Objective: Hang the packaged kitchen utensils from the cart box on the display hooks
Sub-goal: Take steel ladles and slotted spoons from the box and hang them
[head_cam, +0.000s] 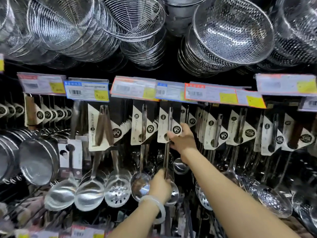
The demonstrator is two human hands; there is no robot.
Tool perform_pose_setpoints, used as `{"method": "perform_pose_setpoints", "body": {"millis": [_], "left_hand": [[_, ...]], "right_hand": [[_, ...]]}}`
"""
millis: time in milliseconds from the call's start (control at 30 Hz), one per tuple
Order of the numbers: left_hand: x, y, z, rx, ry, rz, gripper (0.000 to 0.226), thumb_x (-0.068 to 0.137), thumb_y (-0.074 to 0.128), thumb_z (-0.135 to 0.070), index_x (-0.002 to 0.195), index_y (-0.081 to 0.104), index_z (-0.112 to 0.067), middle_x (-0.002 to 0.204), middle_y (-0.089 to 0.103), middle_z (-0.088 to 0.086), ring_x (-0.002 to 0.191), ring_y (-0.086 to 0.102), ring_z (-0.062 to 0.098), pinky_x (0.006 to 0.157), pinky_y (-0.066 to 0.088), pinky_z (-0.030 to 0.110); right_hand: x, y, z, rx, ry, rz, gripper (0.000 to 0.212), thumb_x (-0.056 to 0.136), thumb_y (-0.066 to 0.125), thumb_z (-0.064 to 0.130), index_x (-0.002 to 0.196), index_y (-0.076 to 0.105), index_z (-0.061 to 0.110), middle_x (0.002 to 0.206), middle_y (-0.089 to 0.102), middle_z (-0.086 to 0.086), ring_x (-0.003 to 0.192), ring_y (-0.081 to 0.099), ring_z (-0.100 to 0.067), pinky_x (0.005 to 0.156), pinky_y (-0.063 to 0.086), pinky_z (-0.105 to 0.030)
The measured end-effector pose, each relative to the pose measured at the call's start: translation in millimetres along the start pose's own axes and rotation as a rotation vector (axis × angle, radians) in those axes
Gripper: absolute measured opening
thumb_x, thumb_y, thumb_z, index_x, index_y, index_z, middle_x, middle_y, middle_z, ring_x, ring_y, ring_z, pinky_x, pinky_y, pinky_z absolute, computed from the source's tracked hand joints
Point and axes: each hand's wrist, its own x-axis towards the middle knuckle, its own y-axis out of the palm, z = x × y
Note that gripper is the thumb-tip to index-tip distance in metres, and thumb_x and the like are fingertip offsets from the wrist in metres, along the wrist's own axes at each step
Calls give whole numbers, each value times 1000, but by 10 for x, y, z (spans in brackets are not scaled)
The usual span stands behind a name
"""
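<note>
A steel ladle (167, 152) with a white and black card pack (169, 124) hangs in the middle of the display row. My right hand (183, 140) grips the lower right edge of that card, thumb across the handle. My left hand (160, 186), with a pale bangle on the wrist, is closed around the ladle's handle just above its bowl. The hook itself is hidden behind the price tags (169, 91). The cart box is out of view.
Packaged ladles and slotted spoons (117, 188) hang tightly to both sides on neighbouring hooks. Wire and perforated strainers (231, 30) hang overhead. Steel pots (39, 162) sit at the left. A lower price rail (82, 232) runs near the bottom edge.
</note>
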Motion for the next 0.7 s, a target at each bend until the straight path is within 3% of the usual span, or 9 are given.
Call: {"method": "perform_pose_setpoints", "body": {"millis": [133, 233, 333, 433, 500, 600, 700], "left_hand": [[5, 12, -10, 69, 0, -7, 37, 92, 41, -9, 129, 41, -11, 102, 56, 0, 90, 49, 15, 79, 39, 27], [-57, 7, -12, 66, 31, -6, 35, 92, 41, -8, 126, 43, -11, 113, 58, 5, 96, 53, 17, 83, 44, 28], [-159, -19, -13, 7, 67, 11, 43, 91, 42, -8, 134, 38, -13, 125, 52, 3, 109, 51, 18, 91, 43, 27], [-264, -38, -20, 59, 178, 50, 61, 91, 45, -10, 145, 18, -15, 144, 32, 0, 135, 33, 21, 105, 30, 24], [-323, -12, -16, 146, 264, 88, 65, 91, 45, -11, 147, 12, -15, 153, 20, 2, 143, 17, 21, 115, 20, 26], [-427, 131, 14, 323, 343, 173, 73, 90, 47, -15, 148, 2, -13, 158, 0, 6, 146, -4, 19, 120, 2, 33], [-579, 401, 9, 420, 400, 279, 78, 90, 47, -16, 148, -6, -16, 157, -12, 6, 145, -13, 20, 118, -4, 32]], "right_hand": [[68, 27, -68, -12, -29, -12, 45, 83, 61, 16, 124, 45, 21, 96, 57, 5, 94, 59, -18, 97, 50, -44], [86, 43, -84, 18, -5, -40, 34, 82, 63, 13, 112, 47, 19, 99, 62, -1, 97, 61, -21, 97, 49, -45], [-7, 25, -146, -22, 34, -57, 53, 83, 66, 15, 127, 39, 9, 90, 60, 0, 93, 58, -20, 92, 49, -37], [-305, -53, -290, -180, 54, -34, 60, 84, 67, 21, 134, 36, 8, 94, 55, 0, 90, 55, -18, 81, 46, -31], [-560, -150, -406, -370, 19, 20, 53, 85, 65, 22, 130, 43, 7, 106, 59, -6, 98, 59, -21, 87, 47, -31], [-953, -442, -597, -576, -29, 65, 36, 89, 59, 25, 121, 54, 10, 114, 61, -1, 109, 58, -18, 97, 45, -30], [-1316, -900, -763, -690, -24, 31, 22, 92, 53, 27, 112, 57, 18, 112, 58, 2, 107, 56, -14, 91, 44, -19]]}}
